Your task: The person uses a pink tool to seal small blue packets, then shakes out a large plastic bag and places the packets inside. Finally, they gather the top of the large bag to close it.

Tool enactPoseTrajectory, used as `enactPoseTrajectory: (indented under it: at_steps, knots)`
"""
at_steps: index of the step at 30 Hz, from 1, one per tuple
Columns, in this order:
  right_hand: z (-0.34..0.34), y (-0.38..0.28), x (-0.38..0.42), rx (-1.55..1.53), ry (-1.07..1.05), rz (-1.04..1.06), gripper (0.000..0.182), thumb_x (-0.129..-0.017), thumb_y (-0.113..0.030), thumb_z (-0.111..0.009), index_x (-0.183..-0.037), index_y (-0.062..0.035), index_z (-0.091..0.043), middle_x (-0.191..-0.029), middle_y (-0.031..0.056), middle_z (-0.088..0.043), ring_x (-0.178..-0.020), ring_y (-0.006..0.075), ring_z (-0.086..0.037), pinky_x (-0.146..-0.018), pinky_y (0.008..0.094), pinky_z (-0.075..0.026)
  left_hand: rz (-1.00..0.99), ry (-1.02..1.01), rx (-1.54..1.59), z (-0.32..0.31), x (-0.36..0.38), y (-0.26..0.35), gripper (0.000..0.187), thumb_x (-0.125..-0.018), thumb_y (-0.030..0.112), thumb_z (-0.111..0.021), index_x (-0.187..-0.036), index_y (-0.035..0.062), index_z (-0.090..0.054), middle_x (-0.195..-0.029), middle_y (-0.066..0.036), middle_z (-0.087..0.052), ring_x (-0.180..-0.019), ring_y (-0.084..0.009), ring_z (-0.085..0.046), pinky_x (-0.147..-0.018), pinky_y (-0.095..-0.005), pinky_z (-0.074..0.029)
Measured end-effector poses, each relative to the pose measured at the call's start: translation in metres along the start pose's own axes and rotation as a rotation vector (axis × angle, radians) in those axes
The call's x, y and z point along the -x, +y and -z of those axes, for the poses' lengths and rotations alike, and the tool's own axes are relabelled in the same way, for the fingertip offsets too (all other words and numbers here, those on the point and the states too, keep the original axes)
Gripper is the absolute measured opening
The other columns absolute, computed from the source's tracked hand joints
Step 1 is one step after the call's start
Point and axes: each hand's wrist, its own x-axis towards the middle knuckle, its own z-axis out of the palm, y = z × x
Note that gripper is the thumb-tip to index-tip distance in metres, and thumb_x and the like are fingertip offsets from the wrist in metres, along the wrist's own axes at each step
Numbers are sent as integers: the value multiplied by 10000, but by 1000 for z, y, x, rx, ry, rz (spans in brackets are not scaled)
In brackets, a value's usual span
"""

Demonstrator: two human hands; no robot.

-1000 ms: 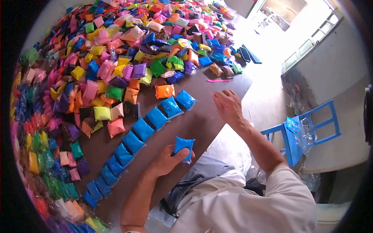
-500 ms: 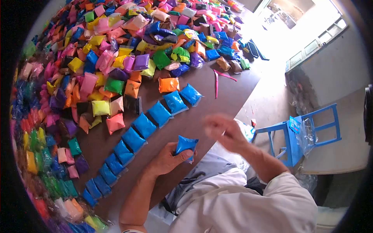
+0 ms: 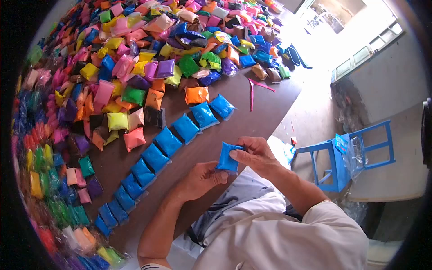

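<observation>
A small blue packet (image 3: 228, 157) is held above the table's near edge. My right hand (image 3: 257, 155) pinches its upper right side between thumb and fingers. My left hand (image 3: 203, 180) is at the packet's lower end, thumb and fingers pressed around its clear edge. Several blue packets (image 3: 168, 141) lie in a slanting row on the brown table (image 3: 171, 189), left of and beyond my hands. An orange packet (image 3: 196, 95) lies by the upper part of that row.
A large heap of packets in many colours (image 3: 121, 27) covers the table's far and left sides. Pink scissors-like strips (image 3: 251, 95) lie near the right edge. Past the table stands a blue chair (image 3: 337, 162) with clear plastic (image 3: 357, 157) on it.
My right hand has come in from the right and taken hold of the blue packet. The packet has moved slightly up and right, and my left hand has shifted to its lower end.
</observation>
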Motion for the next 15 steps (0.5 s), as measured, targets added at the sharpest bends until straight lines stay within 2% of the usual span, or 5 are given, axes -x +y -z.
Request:
enactPoseTrajectory:
  at_steps: [3, 6, 12, 15]
  knots:
    - [-6, 3, -1, -127, -4, 39, 264, -858, -263, -694, -912, -8, -647, -713, -12, -581, -660, 60, -504, -566, 243, -410, -27, 17, 7, 1, -2, -3, 214, -926, 227, -613, -993, 24, -625, -863, -7, -621, -816, -84, -573, -748, -260, -484]
    - [-18, -6, 8, -289, -40, -110, 255, -873, -271, -685, -906, -22, -638, -798, 24, -628, -757, 101, -596, -666, 246, -501, -67, 19, -62, 5, -2, -11, 247, -935, 263, -594, -975, 21, -623, -858, -17, -624, -804, -92, -587, -743, -261, -488]
    - [-22, 13, -1, -481, -164, -94, 246, -926, -243, -600, -899, 1, -609, -808, 55, -644, -739, 132, -613, -650, 288, -515, 5, 18, -168, 5, -2, -6, 257, -955, 240, -547, -1027, 5, -619, -941, -74, -670, -843, -144, -625, -772, -309, -502]
    - [-22, 11, -2, -395, -51, -134, 230, -925, -228, -598, -890, 0, -602, -802, 56, -642, -732, 133, -616, -644, 293, -519, -11, 48, -75, 4, -3, -5, 274, -964, 243, -530, -1045, -5, -613, -969, -84, -667, -846, -155, -631, -768, -313, -508]
